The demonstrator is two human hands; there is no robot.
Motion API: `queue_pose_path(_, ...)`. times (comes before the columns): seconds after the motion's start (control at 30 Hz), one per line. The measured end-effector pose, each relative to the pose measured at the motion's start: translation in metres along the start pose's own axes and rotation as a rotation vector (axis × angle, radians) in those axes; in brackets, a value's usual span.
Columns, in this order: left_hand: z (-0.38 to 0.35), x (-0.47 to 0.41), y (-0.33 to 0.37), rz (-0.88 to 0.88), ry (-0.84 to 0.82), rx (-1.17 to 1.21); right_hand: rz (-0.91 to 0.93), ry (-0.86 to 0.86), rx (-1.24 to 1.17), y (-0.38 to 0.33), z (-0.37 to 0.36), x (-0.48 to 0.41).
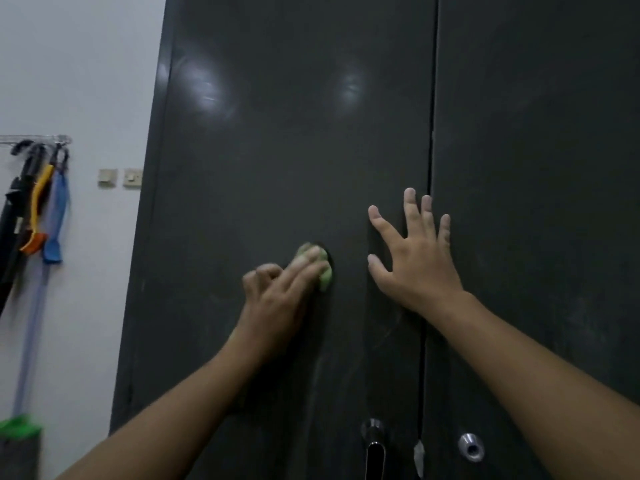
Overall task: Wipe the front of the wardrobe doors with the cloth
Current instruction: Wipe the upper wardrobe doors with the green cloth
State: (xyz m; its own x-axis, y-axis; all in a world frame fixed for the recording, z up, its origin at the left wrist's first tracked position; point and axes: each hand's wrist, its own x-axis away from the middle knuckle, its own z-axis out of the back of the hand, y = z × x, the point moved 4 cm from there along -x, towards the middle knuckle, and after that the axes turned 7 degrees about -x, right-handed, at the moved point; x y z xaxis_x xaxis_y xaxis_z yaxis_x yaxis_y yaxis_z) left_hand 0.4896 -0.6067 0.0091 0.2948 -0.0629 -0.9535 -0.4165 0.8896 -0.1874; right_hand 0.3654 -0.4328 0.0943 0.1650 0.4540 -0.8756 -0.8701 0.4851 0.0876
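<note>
The left hand [277, 296] presses a bunched green cloth [325, 277] against the left wardrobe door [259, 150] with outstretched fingers, and just beside it the right hand [415, 265] lies flat, fingers spread, across the seam onto the right wardrobe door [536, 150] — a metal handle [372, 441] and a knob [471, 446] below both.

Bare left hand [273, 299], bare right hand [419, 268], 2 bare forearms [540, 375].

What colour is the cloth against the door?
Light green; the cloth shows under the left hand in the head view.
</note>
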Motion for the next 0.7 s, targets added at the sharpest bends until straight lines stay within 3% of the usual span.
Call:
queue_pose_path(0.13,-0.006,0.051,0.007,-0.339,-0.058,-0.138,0.008,-0.004,-0.020,0.003,0.003,0.003)
queue_pose_path(0.23,0.001,0.036,-0.010,-0.434,-0.003,-0.195,0.016,-0.017,-0.053,0.005,0.006,0.004)
queue_pose_path(0.3,0.007,0.010,-0.032,-0.273,0.035,-0.105,0.015,-0.024,-0.073,0.006,0.007,0.004)
queue_pose_path(0.43,0.025,-0.057,-0.075,0.279,0.197,0.096,0.012,-0.023,-0.108,0.006,0.006,0.003)
queue_pose_path(0.5,0.032,-0.089,-0.072,0.426,0.299,0.109,0.012,-0.010,-0.128,0.005,0.006,0.004)
queue_pose_path(0.6,0.035,-0.128,-0.049,0.456,0.328,0.139,0.016,0.010,-0.171,0.007,0.005,0.004)
queue_pose_path(0.7,0.022,-0.147,-0.011,0.276,0.230,0.147,0.027,0.023,-0.219,0.009,0.003,0.005)
